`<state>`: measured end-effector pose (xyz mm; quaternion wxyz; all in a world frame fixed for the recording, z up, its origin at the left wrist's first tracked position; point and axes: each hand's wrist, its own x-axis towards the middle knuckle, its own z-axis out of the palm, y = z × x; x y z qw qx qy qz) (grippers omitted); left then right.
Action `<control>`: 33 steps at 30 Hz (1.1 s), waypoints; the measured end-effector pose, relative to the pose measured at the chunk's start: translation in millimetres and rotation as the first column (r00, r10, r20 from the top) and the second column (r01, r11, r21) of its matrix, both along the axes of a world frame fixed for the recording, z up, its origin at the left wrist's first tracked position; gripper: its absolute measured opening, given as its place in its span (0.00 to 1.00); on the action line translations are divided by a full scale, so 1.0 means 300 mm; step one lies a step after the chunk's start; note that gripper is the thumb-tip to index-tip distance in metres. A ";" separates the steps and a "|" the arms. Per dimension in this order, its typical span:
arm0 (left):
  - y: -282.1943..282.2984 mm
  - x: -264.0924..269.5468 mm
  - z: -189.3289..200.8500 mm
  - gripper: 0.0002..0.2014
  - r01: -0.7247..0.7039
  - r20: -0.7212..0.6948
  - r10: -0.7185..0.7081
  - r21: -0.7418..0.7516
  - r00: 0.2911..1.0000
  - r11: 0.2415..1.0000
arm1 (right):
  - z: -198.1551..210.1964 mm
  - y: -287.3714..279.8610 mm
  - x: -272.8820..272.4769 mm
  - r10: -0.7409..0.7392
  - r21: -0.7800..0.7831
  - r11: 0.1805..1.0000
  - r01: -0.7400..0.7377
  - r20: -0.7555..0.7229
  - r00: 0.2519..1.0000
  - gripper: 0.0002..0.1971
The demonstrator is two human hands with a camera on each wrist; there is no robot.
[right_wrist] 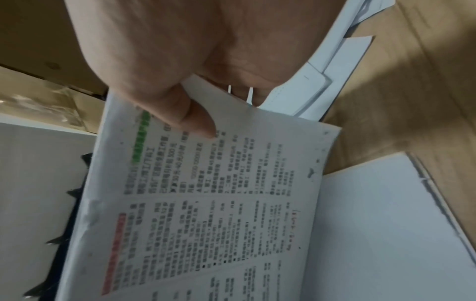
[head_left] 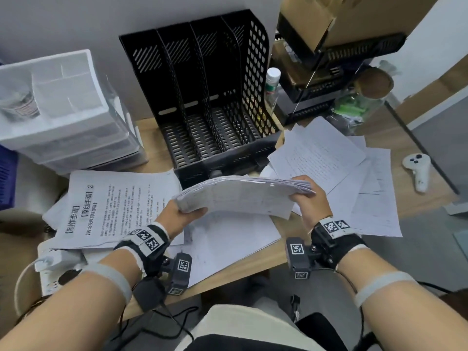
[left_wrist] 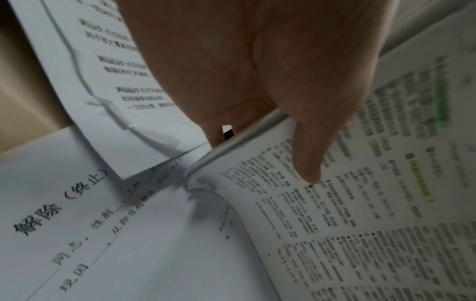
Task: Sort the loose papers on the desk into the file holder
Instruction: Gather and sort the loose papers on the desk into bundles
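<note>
Empty black file holder (head_left: 210, 102) at desk back. Paper stack (head_left: 240, 196) held just before it: light, floppy, sags mid-span, likely slippery; best gripped at short ends. Left hand (head_left: 177, 216) and right hand (head_left: 310, 198) pinch opposite ends.

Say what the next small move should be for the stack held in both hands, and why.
Probably tip the stack upright and lift it toward a slot of the file holder. The left hand and right hand grip its two ends, it lies flat just in front of the holder, and all visible slots look empty.
</note>
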<state>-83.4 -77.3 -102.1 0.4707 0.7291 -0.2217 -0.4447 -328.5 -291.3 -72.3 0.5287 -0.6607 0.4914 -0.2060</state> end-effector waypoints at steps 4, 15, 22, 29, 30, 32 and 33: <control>-0.038 -0.015 -0.012 0.28 -0.033 0.030 0.032 0.056 0.999 0.998 | -0.035 -0.034 0.008 0.008 0.091 0.996 -0.003 -0.062 0.998 0.12; -0.235 -0.023 0.087 0.15 -0.214 -0.012 0.214 -0.049 0.977 0.976 | -0.151 -0.262 -0.179 -0.171 0.199 0.934 0.296 -0.479 0.861 0.22; -0.388 -0.106 0.112 0.13 -0.372 -0.119 0.359 -0.126 0.926 0.920 | -0.206 -0.383 -0.326 -0.180 0.229 0.845 0.483 -0.728 0.662 0.32; -0.493 -0.147 0.127 0.20 -0.429 -0.179 0.407 -0.108 0.896 0.897 | -0.258 -0.409 -0.374 -0.179 0.232 0.926 0.299 -0.430 0.885 0.18; -0.504 -0.147 0.124 0.21 -0.439 -0.188 0.416 -0.101 0.890 0.893 | -0.247 -0.409 -0.385 -0.159 0.260 0.924 0.281 -0.408 0.899 0.16; -0.532 -0.155 0.118 0.21 -0.453 -0.221 0.426 -0.086 0.877 0.887 | -0.226 -0.416 -0.421 -0.167 0.310 0.908 0.282 -0.351 0.922 0.13; -0.543 -0.158 0.115 0.22 -0.460 -0.240 0.430 -0.083 0.870 0.884 | -0.222 -0.415 -0.443 -0.210 0.359 0.881 0.308 -0.286 0.935 0.12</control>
